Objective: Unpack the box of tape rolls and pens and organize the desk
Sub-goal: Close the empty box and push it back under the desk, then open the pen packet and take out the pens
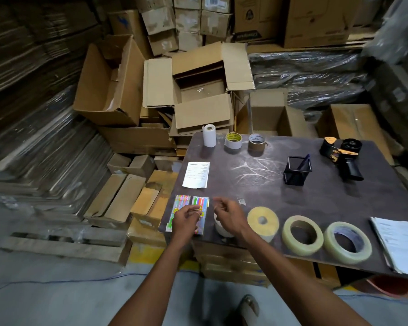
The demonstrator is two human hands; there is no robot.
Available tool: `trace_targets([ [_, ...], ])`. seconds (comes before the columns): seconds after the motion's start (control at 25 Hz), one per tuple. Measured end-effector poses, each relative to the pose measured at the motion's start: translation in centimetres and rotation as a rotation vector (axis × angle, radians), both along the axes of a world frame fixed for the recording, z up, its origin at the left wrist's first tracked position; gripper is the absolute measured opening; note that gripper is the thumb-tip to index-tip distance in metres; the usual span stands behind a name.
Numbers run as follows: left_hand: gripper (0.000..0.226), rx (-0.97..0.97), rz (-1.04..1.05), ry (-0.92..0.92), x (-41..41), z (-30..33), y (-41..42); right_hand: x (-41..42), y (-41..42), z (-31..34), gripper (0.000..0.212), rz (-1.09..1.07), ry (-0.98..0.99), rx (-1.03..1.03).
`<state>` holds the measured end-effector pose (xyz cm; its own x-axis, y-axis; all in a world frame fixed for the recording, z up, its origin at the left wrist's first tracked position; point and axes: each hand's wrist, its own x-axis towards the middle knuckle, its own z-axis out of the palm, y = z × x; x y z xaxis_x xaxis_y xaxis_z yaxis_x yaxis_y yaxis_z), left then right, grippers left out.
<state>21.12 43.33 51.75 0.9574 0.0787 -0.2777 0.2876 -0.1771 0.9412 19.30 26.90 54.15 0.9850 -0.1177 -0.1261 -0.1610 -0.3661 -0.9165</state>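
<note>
Two colourful pen packs (181, 203) lie side by side at the near left corner of the dark table (316, 203). My left hand (185, 221) hovers over them and my right hand (230, 216) is just to their right, above a white roll (222, 230). Both hands pinch what looks like a thin band between the fingertips; it is too fine to identify. Along the near edge lie a yellowish tape roll (263, 220) and two clear tape rolls (302, 235). At the far edge stand a white paper roll (209, 135), a pale tape roll (233, 140) and a brown tape roll (257, 142).
A black mesh pen holder (297, 171) with a blue pen and a tape dispenser (342, 156) sit at the right. A printed slip (196, 174) and a paper stack (398, 243) lie flat. Open cardboard boxes (205, 90) are piled behind the table, and a pallet (64, 243) lies on the floor at the left.
</note>
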Motion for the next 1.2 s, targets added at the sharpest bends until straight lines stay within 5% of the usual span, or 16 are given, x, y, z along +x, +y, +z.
trace_targets([
  [0.72,0.017,0.131,-0.048,0.155,14.0,-4.3,4.5,15.0,1.7,-2.7,0.032,0.017,0.288,-0.022],
  [0.96,0.016,0.124,-0.118,0.201,15.8,-6.6,6.2,15.6,4.7,-3.4,0.032,0.163,0.369,-0.32],
  [1.2,0.015,0.112,-0.184,0.213,16.5,-7.7,7.0,15.3,6.3,-5.3,0.062,0.236,0.446,-0.519],
])
